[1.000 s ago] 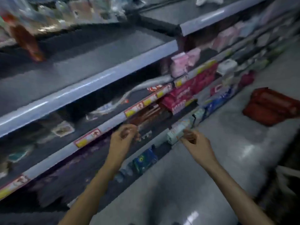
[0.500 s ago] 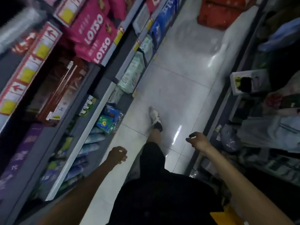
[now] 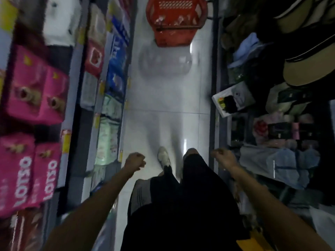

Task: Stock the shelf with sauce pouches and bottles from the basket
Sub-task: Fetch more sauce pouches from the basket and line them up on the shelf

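A red plastic basket (image 3: pixel 175 33) stands on the white tiled floor at the far end of the aisle, straight ahead; several pale pouches show inside it, blurred. My left hand (image 3: pixel 135 161) is held out in front of me with its fingers curled into a fist, holding nothing. My right hand (image 3: pixel 223 157) is likewise curled and holds nothing. Both hands hover over the floor, far short of the basket. The shelf unit (image 3: pixel 72 113) runs along my left side.
Pink LOTSO boxes (image 3: pixel 36 84), blue packs (image 3: pixel 117 69) and pale green packs (image 3: pixel 108 134) fill the left shelves. Hats (image 3: pixel 308 57), a white box (image 3: pixel 233 100) and bagged goods crowd the right side. My white shoe (image 3: pixel 164 156) is on the narrow floor strip.
The view swung from the shelf front to straight down the aisle. Both hands left the shelf and came back toward my body, curled. The basket is now dead ahead.
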Motion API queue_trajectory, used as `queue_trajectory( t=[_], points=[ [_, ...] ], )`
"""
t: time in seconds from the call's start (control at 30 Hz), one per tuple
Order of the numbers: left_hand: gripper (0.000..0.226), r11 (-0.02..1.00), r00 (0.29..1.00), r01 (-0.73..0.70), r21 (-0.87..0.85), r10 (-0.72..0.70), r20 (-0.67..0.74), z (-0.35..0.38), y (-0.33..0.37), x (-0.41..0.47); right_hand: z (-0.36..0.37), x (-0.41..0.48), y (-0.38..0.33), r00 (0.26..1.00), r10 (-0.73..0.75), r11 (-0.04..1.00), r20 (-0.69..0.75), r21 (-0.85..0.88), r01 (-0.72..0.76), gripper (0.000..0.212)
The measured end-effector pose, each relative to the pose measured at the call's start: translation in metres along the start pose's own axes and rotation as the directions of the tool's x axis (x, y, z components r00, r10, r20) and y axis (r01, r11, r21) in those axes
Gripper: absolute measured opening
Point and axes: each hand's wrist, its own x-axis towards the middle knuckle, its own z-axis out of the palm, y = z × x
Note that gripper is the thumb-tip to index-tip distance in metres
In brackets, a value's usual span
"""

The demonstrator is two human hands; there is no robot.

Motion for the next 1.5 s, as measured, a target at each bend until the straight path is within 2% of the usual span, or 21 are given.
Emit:
queue_trajectory(
  t=[0.13,0.23,0.33,0.4,0.5,0.6,0.7,0.73,0.87,0.97,1.07,1.13,1.2,1.27,1.33,1.4,1.5],
  points=[
    [0.013,0.980,0.979,-0.200,-0.001,0.200,0.031,-0.003,0.185,0.029,-0.045,0.051,0.013,0.986,0.167,0.986,0.022,0.011,-0.167,0.035],
    [0.014,0.943,0.944,-0.329,0.053,0.327,0.043,-0.003,0.300,0.049,-0.075,0.108,-0.004,0.979,0.192,0.981,0.066,0.019,-0.194,0.041],
    [0.015,0.917,0.922,-0.388,0.096,0.383,0.064,-0.006,0.380,0.074,-0.114,0.154,-0.075,0.970,0.235,0.970,0.063,0.055,-0.238,0.025],
    [0.015,0.917,0.924,-0.382,0.113,0.379,0.049,-0.015,0.413,0.088,-0.141,0.183,-0.136,0.980,0.192,0.979,0.055,0.063,-0.195,0.026],
    [0.015,0.954,0.960,-0.280,0.106,0.279,0.021,-0.032,0.434,0.108,-0.175,0.224,-0.235,0.991,0.098,0.995,0.093,0.026,-0.101,0.018],
    [0.012,0.989,0.994,-0.103,0.104,0.106,-0.017,-0.057,0.438,0.132,-0.198,0.266,-0.333,0.996,-0.046,0.998,0.078,0.042,0.043,0.011],
    [0.016,0.985,0.988,0.140,0.097,-0.132,-0.083,-0.089,0.445,0.152,-0.217,0.300,-0.426,0.984,-0.132,0.987,0.120,0.113,0.118,0.017],
    [0.016,0.979,0.981,0.179,0.095,-0.170,-0.093,-0.098,0.450,0.159,-0.223,0.306,-0.458,0.977,-0.167,0.982,0.131,0.111,0.153,0.015],
    [0.019,0.968,0.974,0.220,0.124,-0.210,-0.090,-0.130,0.499,0.203,-0.237,0.354,-0.550,0.950,-0.259,0.966,0.177,0.065,0.251,0.015],
    [0.020,0.963,0.970,0.240,0.122,-0.235,-0.056,-0.147,0.558,0.255,-0.240,0.401,-0.594,0.957,-0.210,0.977,0.202,0.017,0.211,0.017],
    [0.013,0.982,0.989,0.148,0.120,-0.146,-0.028,-0.156,0.636,0.309,-0.237,0.459,-0.627,0.974,-0.106,0.994,0.200,0.012,0.106,0.013],
    [0.010,0.991,1.000,0.016,0.132,-0.016,-0.001,-0.156,0.700,0.336,-0.234,0.504,-0.644,0.979,-0.035,0.999,0.201,0.010,0.033,0.010],
    [0.014,0.984,0.995,-0.101,0.148,0.103,-0.003,-0.155,0.757,0.360,-0.229,0.547,-0.665,0.978,0.016,1.000,0.207,-0.011,-0.014,0.016],
    [0.016,0.985,0.991,-0.126,0.120,0.131,-0.036,-0.154,0.801,0.389,-0.227,0.580,-0.697,0.973,0.038,0.997,0.229,-0.070,-0.023,0.021],
    [0.018,0.985,0.988,-0.127,0.117,0.136,-0.070,-0.149,0.833,0.422,-0.219,0.624,-0.724,0.971,0.004,0.989,0.240,-0.144,0.031,0.022],
    [0.018,0.971,0.978,-0.142,0.194,0.168,-0.126,-0.137,0.851,0.462,-0.207,0.671,-0.750,0.964,-0.077,0.969,0.255,-0.207,0.132,0.026],
    [0.016,0.900,0.902,-0.189,0.392,0.317,-0.294,-0.111,0.859,0.538,-0.170,0.757,-0.777,0.922,-0.222,0.910,0.316,-0.272,0.312,0.026]
  ],
)
